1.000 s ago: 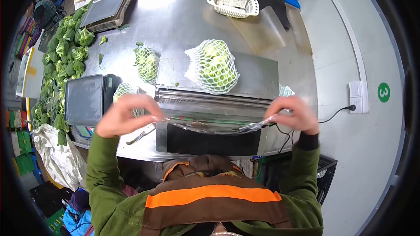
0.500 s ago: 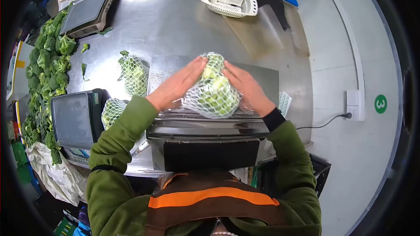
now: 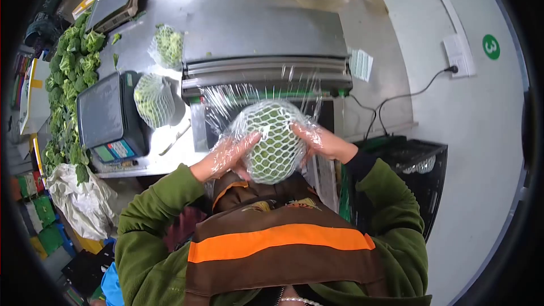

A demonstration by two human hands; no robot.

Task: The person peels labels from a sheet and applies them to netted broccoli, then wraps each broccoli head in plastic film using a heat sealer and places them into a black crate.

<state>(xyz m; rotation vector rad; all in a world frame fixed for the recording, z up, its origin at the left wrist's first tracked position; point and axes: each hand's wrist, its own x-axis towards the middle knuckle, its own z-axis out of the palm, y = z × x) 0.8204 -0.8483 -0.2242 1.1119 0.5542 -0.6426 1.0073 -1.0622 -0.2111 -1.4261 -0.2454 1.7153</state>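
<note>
A head of broccoli [image 3: 275, 150] in a white foam net is held close to my apron, in front of the wrapping machine [image 3: 266, 71]. My left hand [image 3: 231, 156] grips its left side, thumb on top. On the other side my right hand [image 3: 318, 140] holds it the same way. Clear plastic film [image 3: 232, 99] lies over the broccoli and parts of both hands, stretching back to the machine. The fingers beneath the broccoli are mostly hidden.
Two netted vegetables [image 3: 154, 101] stand at the left, beside a dark scale [image 3: 102, 110]. Loose broccoli [image 3: 71, 73] is heaped along the table's left side. A black crate [image 3: 422, 178] sits at lower right, near a power cable [image 3: 408, 96].
Both hands have brought the netted broccoli from the machine's top toward my body. Its rounded green side now faces up, and film stretches between it and the machine.
</note>
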